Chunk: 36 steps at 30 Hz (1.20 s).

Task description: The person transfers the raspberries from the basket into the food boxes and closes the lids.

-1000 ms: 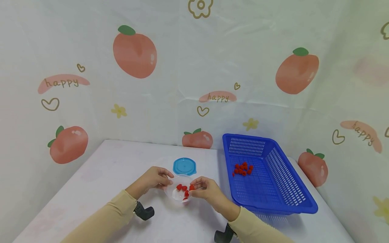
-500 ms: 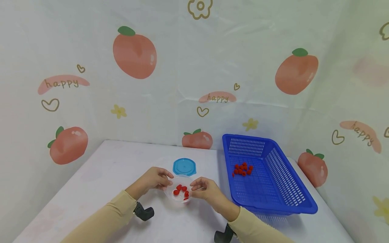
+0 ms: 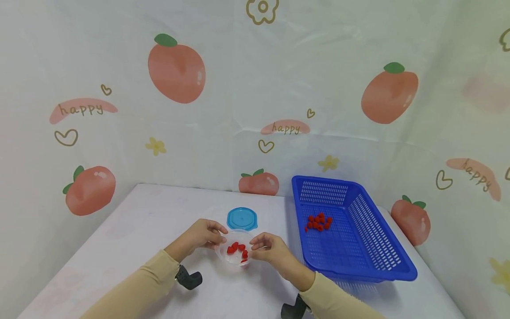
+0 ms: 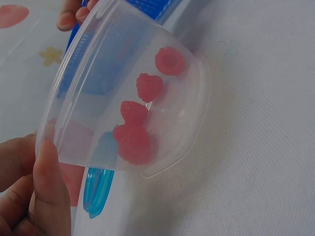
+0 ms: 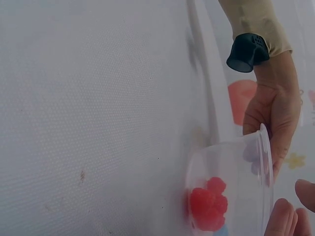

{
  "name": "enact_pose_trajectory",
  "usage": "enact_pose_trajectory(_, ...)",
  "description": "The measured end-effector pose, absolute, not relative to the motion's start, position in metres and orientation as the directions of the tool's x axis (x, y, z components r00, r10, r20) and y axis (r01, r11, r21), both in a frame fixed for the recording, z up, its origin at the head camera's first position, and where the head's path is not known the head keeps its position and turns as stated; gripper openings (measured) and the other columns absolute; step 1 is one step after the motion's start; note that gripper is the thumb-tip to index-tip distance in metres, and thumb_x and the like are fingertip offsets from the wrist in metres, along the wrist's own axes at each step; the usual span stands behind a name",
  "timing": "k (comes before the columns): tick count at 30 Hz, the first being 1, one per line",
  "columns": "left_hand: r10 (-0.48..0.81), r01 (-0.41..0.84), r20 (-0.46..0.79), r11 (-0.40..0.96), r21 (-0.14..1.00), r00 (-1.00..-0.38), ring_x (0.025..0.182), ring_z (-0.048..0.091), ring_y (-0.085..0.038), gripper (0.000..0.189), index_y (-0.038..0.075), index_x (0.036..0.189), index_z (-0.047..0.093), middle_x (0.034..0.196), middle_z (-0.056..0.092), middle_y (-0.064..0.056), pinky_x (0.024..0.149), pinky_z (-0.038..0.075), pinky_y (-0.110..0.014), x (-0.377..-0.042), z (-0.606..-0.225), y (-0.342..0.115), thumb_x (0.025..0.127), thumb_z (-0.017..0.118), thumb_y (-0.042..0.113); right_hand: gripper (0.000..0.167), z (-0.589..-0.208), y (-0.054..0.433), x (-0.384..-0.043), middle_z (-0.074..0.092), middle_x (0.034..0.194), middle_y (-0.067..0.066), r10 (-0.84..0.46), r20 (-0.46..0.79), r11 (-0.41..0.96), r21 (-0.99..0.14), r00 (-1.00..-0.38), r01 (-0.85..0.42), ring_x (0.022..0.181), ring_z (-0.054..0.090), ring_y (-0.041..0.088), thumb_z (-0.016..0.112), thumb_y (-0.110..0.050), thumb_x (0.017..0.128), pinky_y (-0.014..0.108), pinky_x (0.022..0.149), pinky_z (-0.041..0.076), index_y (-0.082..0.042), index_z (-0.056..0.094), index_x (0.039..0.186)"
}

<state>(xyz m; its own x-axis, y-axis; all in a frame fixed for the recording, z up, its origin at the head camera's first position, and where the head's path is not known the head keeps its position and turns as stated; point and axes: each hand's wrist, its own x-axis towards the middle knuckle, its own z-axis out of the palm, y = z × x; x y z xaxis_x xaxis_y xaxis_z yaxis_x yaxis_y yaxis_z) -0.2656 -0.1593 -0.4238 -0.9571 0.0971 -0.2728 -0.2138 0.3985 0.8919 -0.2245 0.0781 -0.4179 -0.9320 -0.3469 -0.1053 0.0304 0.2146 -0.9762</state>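
A clear plastic tub (image 3: 223,257) stands on the table with several raspberries (image 4: 149,87) on its bottom. My left hand (image 3: 204,235) pinches the tub's left rim; the left wrist view shows thumb (image 4: 49,177) against the outer wall and a finger over the edge. On the opposite side my right hand (image 3: 272,250) is at the rim. Its thumb (image 5: 306,193) and fingers (image 5: 281,217) stand apart with nothing seen between them. Whether the fingertips touch the rim I cannot tell.
Behind the tub lies a blue lid (image 3: 241,218) flat on the white table (image 3: 167,208). To the right stands a blue basket (image 3: 350,248) with more raspberries (image 3: 318,221) near its left side. A printed cloth (image 3: 223,88) hangs behind the table.
A second ago my right hand held a raspberry over the tub's right side. That raspberry now lies in the tub with the others. My hands have hardly moved since.
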Motion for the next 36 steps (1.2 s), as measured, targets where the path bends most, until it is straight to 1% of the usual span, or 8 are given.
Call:
enact_pose_trajectory(2, 0.098, -0.212, -0.272, 0.400, 0.892, -0.957, 0.058, 0.059, -0.016, 0.022, 0.004, 0.102, 0.069, 0.076, 0.062, -0.008, 0.059, 0.055, -0.024, -0.266, -0.424, -0.160, 0.082, 0.076, 0.010, 0.033, -0.417, 0.078, -0.224, 0.065, 0.098, 0.018, -0.348, -0.103, 0.214, -0.976, -0.932, 0.028, 0.081, 0.060, 0.014, 0.072, 0.000, 0.081, 0.032, 0.083, 0.057, 0.008, 0.059, 0.109)
enact_pose_trajectory(9, 0.103, -0.209, -0.270, 0.400, 0.892, -0.957, 0.057, 0.058, -0.016, 0.021, 0.004, 0.101, 0.069, 0.074, 0.062, -0.007, 0.059, 0.055, -0.024, -0.266, -0.423, -0.159, 0.082, 0.075, 0.010, 0.033, -0.417, 0.079, -0.225, 0.066, 0.096, 0.011, -0.356, -0.099, 0.223, -0.975, -0.929, 0.018, 0.081, 0.060, 0.014, 0.072, -0.001, 0.081, 0.033, 0.083, 0.057, 0.008, 0.059, 0.110)
enact_pose_trajectory(18, 0.101, -0.209, -0.270, 0.401, 0.892, -0.958, 0.056, 0.058, -0.015, 0.019, 0.004, 0.101, 0.069, 0.074, 0.062, -0.007, 0.059, 0.055, -0.024, -0.266, -0.421, -0.159, 0.083, 0.074, 0.007, 0.036, -0.415, 0.080, -0.226, 0.065, 0.101, 0.017, -0.385, -0.102, 0.208, -0.978, -0.917, 0.022, 0.083, 0.062, 0.014, 0.072, -0.002, 0.081, 0.034, 0.084, 0.057, 0.009, 0.057, 0.112)
enact_pose_trajectory(25, 0.095, -0.208, -0.267, 0.405, 0.890, -0.959, 0.057, 0.058, -0.015, 0.020, 0.004, 0.100, 0.070, 0.073, 0.062, -0.007, 0.058, 0.055, -0.024, -0.266, -0.422, -0.160, 0.081, 0.076, 0.008, 0.035, -0.407, 0.080, -0.222, 0.066, 0.096, 0.006, -0.415, -0.131, 0.226, -0.974, -0.900, 0.038, 0.085, 0.063, 0.015, 0.073, -0.006, 0.082, 0.035, 0.086, 0.056, 0.005, 0.059, 0.112)
enact_pose_trajectory(27, 0.097, -0.205, -0.265, 0.406, 0.891, -0.959, 0.057, 0.058, -0.015, 0.020, 0.004, 0.099, 0.070, 0.073, 0.061, -0.007, 0.058, 0.055, -0.024, -0.266, -0.422, -0.160, 0.081, 0.076, 0.008, 0.034, -0.404, 0.081, -0.219, 0.066, 0.095, 0.004, -0.425, -0.135, 0.228, -0.973, -0.895, 0.038, 0.085, 0.064, 0.015, 0.073, -0.008, 0.082, 0.034, 0.085, 0.056, 0.003, 0.060, 0.111)
enact_pose_trajectory(30, 0.103, -0.200, -0.261, 0.402, 0.893, -0.960, 0.057, 0.057, -0.015, 0.020, 0.003, 0.099, 0.070, 0.072, 0.061, -0.007, 0.058, 0.055, -0.024, -0.266, -0.423, -0.160, 0.081, 0.077, 0.008, 0.034, -0.395, 0.084, -0.215, 0.066, 0.098, 0.007, -0.447, -0.115, 0.208, -0.978, -0.887, 0.022, 0.087, 0.065, 0.015, 0.072, -0.008, 0.083, 0.033, 0.085, 0.056, 0.004, 0.059, 0.112)
enact_pose_trajectory(33, 0.109, -0.196, -0.260, 0.402, 0.894, -0.960, 0.057, 0.057, -0.015, 0.020, 0.003, 0.099, 0.070, 0.073, 0.061, -0.007, 0.059, 0.055, -0.024, -0.266, -0.423, -0.161, 0.081, 0.076, 0.007, 0.034, -0.381, 0.090, -0.213, 0.064, 0.102, 0.012, -0.456, -0.099, 0.197, -0.980, -0.885, 0.008, 0.090, 0.065, 0.016, 0.071, -0.010, 0.085, 0.033, 0.087, 0.056, 0.004, 0.058, 0.114)
enact_pose_trajectory(36, 0.109, -0.194, -0.259, 0.408, 0.892, -0.960, 0.057, 0.057, -0.015, 0.020, 0.004, 0.099, 0.070, 0.073, 0.062, -0.007, 0.059, 0.055, -0.024, -0.266, -0.423, -0.160, 0.081, 0.076, 0.008, 0.033, -0.365, 0.100, -0.215, 0.062, 0.103, 0.011, -0.444, -0.081, 0.198, -0.980, -0.892, -0.010, 0.093, 0.064, 0.017, 0.072, -0.013, 0.086, 0.035, 0.090, 0.054, 0.000, 0.058, 0.113)
